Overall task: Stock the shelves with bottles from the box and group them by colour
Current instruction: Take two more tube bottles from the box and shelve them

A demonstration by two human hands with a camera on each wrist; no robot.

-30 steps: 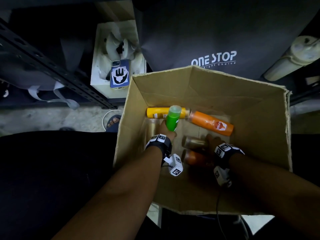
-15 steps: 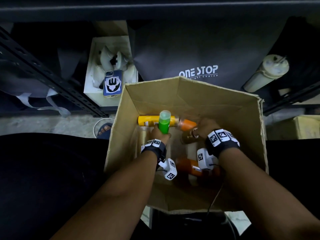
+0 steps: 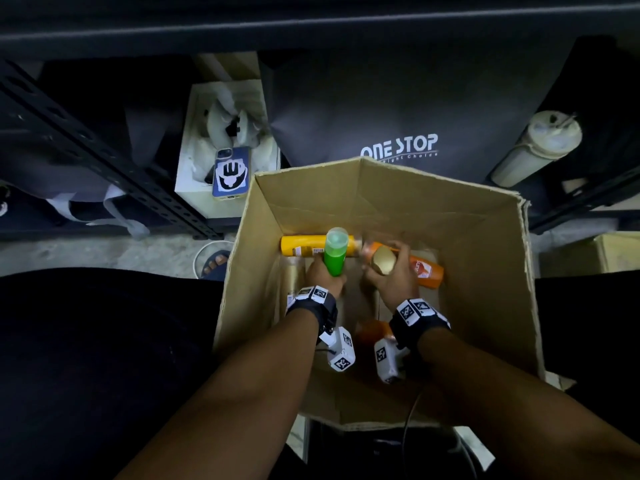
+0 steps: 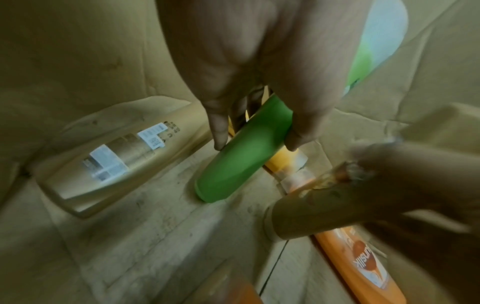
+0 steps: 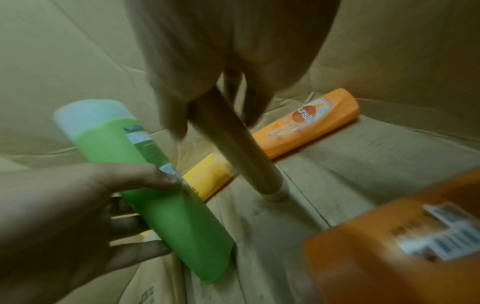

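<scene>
Stocking looks barely begun: left hand (image 3: 320, 277) grips a green bottle (image 3: 335, 255), right hand (image 3: 393, 280) a gold bottle (image 3: 383, 264); several remain in the cardboard box (image 3: 485, 271).

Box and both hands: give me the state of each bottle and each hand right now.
Green bottle: held upright by the left hand.
Gold bottle: gripped and lifted by the right hand.
Yellow bottle: lying on the floor of the box.
Orange bottle: lying flat.
Second gold bottle: lying flat.
Second orange bottle: near side, blurred.
</scene>
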